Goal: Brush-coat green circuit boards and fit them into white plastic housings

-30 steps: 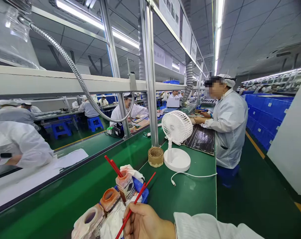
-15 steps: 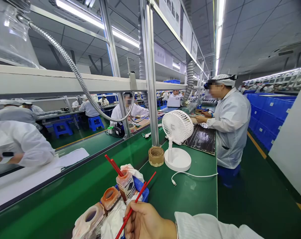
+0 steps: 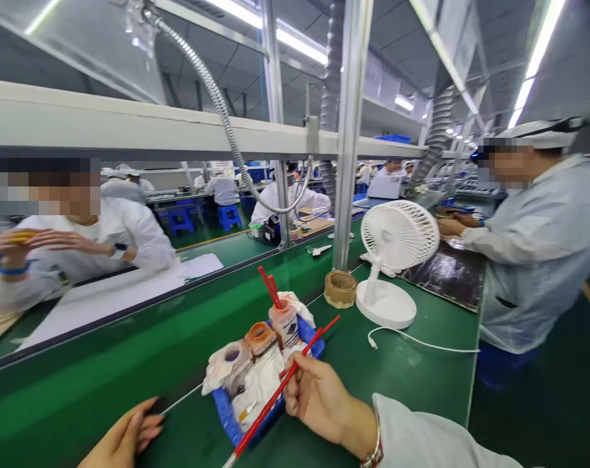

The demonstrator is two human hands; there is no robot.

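My right hand (image 3: 319, 396) pinches a thin red-handled brush (image 3: 268, 408), slanted across the blue tray (image 3: 223, 417), its silver ferrule toward me. A second red stick end shows beside it; I cannot tell if it is separate. Crumpled white tissue (image 3: 263, 383) lies in the tray, with a brush tip (image 3: 247, 411) on it. An orange-mouthed jar (image 3: 260, 338), a tissue-wrapped jar (image 3: 230, 364) and a square bottle (image 3: 284, 325) with red sticks in it stand there too. My left hand (image 3: 124, 434) is at the lower left, empty, with its fingers apart.
A white fan (image 3: 397, 240) with a cable (image 3: 422, 341) stands beyond the tray, near a tape roll (image 3: 340, 289) and a metal post (image 3: 351, 136). One co-worker (image 3: 543, 240) stands at right; another (image 3: 124, 227) sits across the green belt (image 3: 104, 364).
My left hand has come into view at the lower left. The view has turned left, so the tray, fan and right-hand co-worker appear farther right. My right hand still holds the brush.
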